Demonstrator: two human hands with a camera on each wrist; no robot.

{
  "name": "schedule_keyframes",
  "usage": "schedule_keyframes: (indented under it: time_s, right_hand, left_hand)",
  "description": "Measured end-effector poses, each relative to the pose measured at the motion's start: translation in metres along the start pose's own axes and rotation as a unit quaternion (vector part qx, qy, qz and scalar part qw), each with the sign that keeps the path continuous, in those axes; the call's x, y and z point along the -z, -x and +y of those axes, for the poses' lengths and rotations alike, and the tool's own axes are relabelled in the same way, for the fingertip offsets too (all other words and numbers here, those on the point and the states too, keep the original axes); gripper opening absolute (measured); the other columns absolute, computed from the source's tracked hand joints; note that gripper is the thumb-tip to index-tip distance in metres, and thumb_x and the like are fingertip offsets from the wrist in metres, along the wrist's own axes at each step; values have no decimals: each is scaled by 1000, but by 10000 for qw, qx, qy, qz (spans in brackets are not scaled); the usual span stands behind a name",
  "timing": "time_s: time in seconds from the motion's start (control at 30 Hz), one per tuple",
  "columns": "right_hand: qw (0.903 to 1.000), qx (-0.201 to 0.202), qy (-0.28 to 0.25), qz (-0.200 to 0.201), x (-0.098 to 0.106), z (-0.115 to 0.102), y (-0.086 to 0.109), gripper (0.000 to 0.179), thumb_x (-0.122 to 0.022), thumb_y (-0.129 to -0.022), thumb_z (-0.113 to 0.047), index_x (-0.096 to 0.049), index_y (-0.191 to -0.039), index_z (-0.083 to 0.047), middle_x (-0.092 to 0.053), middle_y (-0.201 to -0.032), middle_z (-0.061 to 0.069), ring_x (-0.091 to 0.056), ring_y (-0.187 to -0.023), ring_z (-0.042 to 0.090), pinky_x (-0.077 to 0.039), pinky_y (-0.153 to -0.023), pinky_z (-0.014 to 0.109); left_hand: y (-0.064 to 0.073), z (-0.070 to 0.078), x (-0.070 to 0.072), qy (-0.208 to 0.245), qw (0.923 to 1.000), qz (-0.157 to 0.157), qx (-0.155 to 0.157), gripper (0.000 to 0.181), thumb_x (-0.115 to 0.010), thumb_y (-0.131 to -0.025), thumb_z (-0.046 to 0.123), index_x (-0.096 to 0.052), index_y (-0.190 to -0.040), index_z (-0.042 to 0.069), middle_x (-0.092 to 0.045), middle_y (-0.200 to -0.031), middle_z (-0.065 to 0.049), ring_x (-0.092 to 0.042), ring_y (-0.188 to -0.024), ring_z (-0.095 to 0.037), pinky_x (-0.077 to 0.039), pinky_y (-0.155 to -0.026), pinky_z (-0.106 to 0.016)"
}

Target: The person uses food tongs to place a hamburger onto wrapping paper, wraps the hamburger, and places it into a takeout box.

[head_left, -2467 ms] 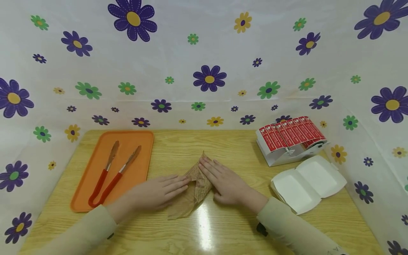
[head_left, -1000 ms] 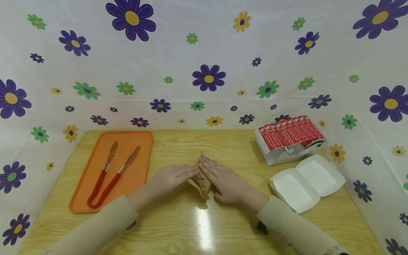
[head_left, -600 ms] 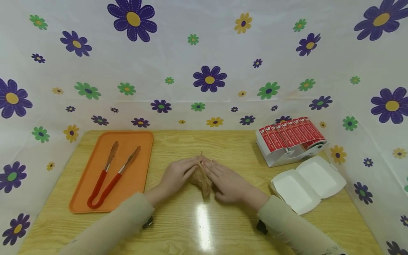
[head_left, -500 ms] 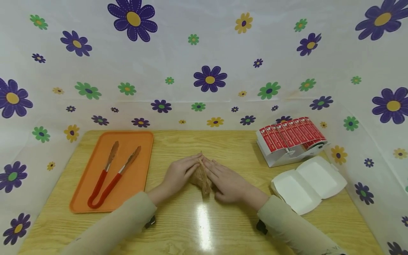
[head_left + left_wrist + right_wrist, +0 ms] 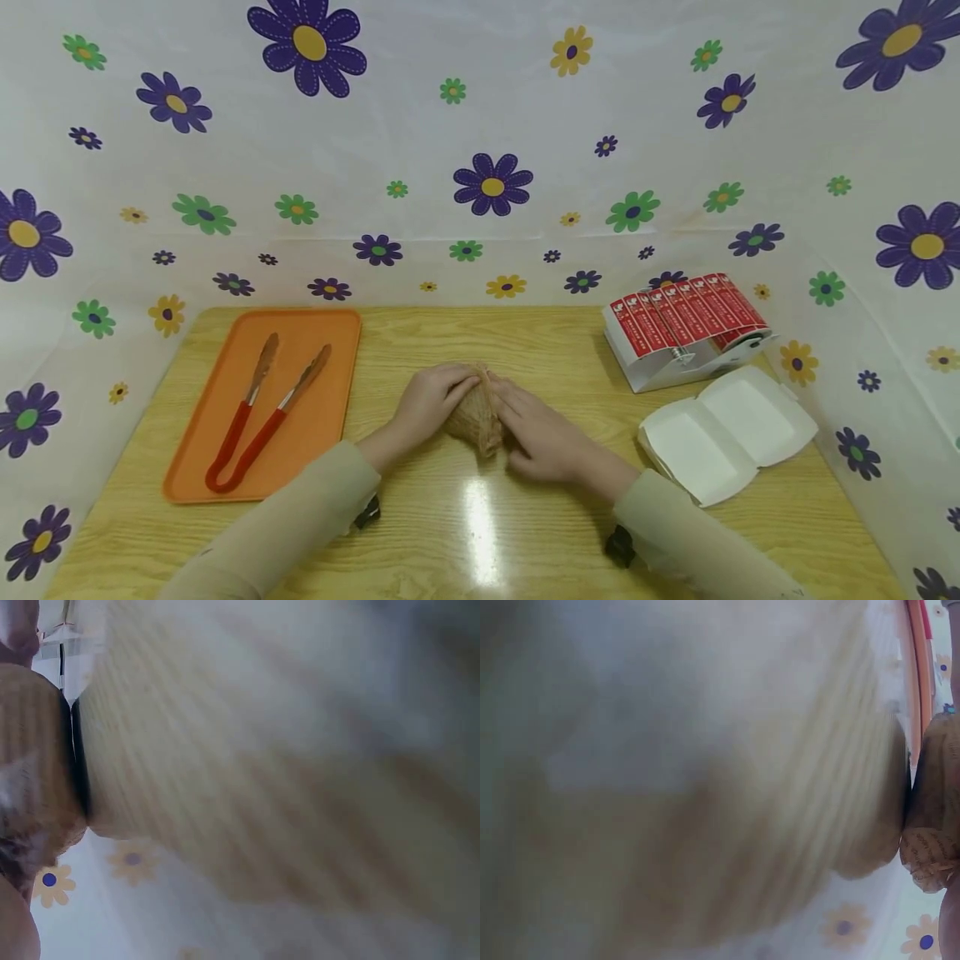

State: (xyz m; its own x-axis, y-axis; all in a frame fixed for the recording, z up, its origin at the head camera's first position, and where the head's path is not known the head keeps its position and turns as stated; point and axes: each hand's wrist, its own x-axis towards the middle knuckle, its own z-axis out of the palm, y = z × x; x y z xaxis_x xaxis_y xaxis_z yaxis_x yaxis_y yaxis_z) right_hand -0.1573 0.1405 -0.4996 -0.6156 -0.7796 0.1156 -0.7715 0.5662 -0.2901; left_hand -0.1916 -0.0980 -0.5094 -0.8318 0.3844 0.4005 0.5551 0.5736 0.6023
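A small parcel wrapped in brown printed paper (image 5: 474, 421) sits on the wooden table between both hands, its folded paper edge standing up toward the top. From the left, my left hand (image 5: 427, 404) holds the paper, fingertips at the upper fold. On the other side my right hand (image 5: 543, 433) grips the parcel's right flank, its thumb low beside it. Brown paper (image 5: 34, 750) shows at the edge of the left wrist view, and in the right wrist view the printed wrapping (image 5: 930, 851) is partly visible. What is inside the wrapping is hidden.
An orange tray (image 5: 315, 458) with red-handled tongs (image 5: 243, 433) lies at the left. To the right rest an open white clamshell box (image 5: 697, 450) and, behind it, a white dispenser with a red-and-white label strip (image 5: 682, 312). A flowered curtain (image 5: 420, 125) closes off the back.
The left hand has moved in and up, folding the loose left part of the brown paper over into a compact parcel. Just now the right hand has shifted slightly down, away from the top.
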Motion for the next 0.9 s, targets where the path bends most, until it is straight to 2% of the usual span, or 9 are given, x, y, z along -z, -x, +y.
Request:
schedule_keyframes:
  time_s: [0.13, 0.3, 0.47, 0.57, 0.73, 0.9]
  right_hand:
    - [9988, -59, -183, 449, -2, -1, 6, 96, -66, -82, -12, -24, -167, 3, -25, -176, 18, -27, -163, 37, -27, -133, 52]
    - [9964, -263, 307, 749, 0, -5, 11, 94, -65, -84, -16, -25, -165, 7, -27, -174, 22, -29, -162, 39, -29, -132, 53]
    - [9893, -563, 540, 1233, 7, -9, 14, 89, -57, -86, -16, -23, -164, 10, -27, -174, 24, -29, -162, 39, -14, -138, 41]
    - [9860, -570, 590, 1454, 13, -16, 12, 81, -54, -93, -19, -27, -163, 10, -31, -172, 25, -31, -161, 39, -12, -138, 40]
    - [9856, -496, 910, 1338, 19, -32, 5, 80, -58, -104, -37, -30, -162, 10, -32, -172, 25, -31, -161, 39, -26, -134, 51]
    - [9836, -612, 1468, 849, 13, -41, 1, 79, -57, -107, -42, -32, -162, 9, -30, -172, 24, -31, -161, 37, -31, -132, 51]
  left_hand:
    - [-4, 3, -3, -8, 10000, -39, -6, 20, -72, -101, 18, -82, -115, 7, -83, -110, -9, -80, -105, -26, -65, -97, -40]
    - [-7, 6, -5, -131, 9999, -37, -41, 16, -76, -98, 18, -83, -107, 7, -83, -105, -8, -80, -99, -25, -65, -94, -40]
    - [-6, 9, -7, -440, 9990, -53, -94, 12, -79, -96, 18, -84, -98, 7, -82, -101, -6, -78, -95, -23, -66, -90, -37]
    - [-5, 12, -8, -705, 9973, -68, -214, 10, -80, -96, 18, -84, -96, 8, -81, -99, -4, -77, -92, -20, -66, -87, -35]
    - [-6, 17, -9, -1127, 9929, -41, -370, 9, -82, -94, 18, -84, -94, 8, -81, -96, -2, -77, -89, -18, -66, -85, -32]
    - [-5, 20, -9, -1043, 9942, -39, -268, 9, -83, -93, 16, -83, -92, 7, -81, -95, -3, -78, -90, -19, -66, -86, -34]
